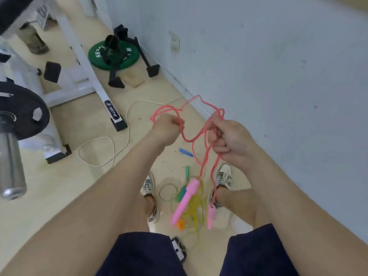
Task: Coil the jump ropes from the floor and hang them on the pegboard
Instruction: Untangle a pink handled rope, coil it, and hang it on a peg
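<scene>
So my left hand (167,128) and right hand (229,141) squeeze the pink rope (189,140), half looped. The white rope (128,126) and maybe more lie on the floor (59,186), none hung.

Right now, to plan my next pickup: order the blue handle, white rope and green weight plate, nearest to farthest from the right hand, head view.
1. Blue handle, on the floor just left of the right hand.
2. White rope, looped farther left.
3. Green weight plate, far-left by the wall.

The person wears dark navy shorts (139,255) and white-grey laced sneakers (225,174)
</scene>
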### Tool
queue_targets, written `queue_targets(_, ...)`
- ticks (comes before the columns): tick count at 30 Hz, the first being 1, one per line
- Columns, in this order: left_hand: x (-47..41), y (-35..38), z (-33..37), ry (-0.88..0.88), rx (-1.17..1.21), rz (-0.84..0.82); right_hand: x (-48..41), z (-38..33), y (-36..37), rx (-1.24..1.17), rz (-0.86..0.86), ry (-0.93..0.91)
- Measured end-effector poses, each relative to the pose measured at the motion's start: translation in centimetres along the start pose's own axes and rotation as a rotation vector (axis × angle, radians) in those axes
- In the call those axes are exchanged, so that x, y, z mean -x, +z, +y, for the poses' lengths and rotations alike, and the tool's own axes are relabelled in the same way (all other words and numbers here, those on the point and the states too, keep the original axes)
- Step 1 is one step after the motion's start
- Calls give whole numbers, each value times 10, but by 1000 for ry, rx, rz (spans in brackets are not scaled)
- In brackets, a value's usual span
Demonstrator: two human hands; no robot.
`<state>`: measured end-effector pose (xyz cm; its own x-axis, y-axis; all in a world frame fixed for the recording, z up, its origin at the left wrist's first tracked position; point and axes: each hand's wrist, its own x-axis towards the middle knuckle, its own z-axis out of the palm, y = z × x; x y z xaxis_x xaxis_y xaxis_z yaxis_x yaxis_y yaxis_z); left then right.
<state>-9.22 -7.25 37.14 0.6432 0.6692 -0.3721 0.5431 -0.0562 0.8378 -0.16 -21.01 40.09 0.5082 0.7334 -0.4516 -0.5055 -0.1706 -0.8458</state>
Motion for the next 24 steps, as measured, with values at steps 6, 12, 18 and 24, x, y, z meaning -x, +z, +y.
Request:
queue_targets(6,48,23,-57,86,53,-293,-5,-29,11,-371,-107,110)
queue_targets(12,43,45,-46,325,-190,-190,2,-39,21,-369,-215,88)
queue_targets(18,43,26,-55,168,101,-330,1,-59,-12,-201,-7,-7)
queue_targets(24,42,8,-61,113,313,-459,3,-66,-19,-80,48,-89)
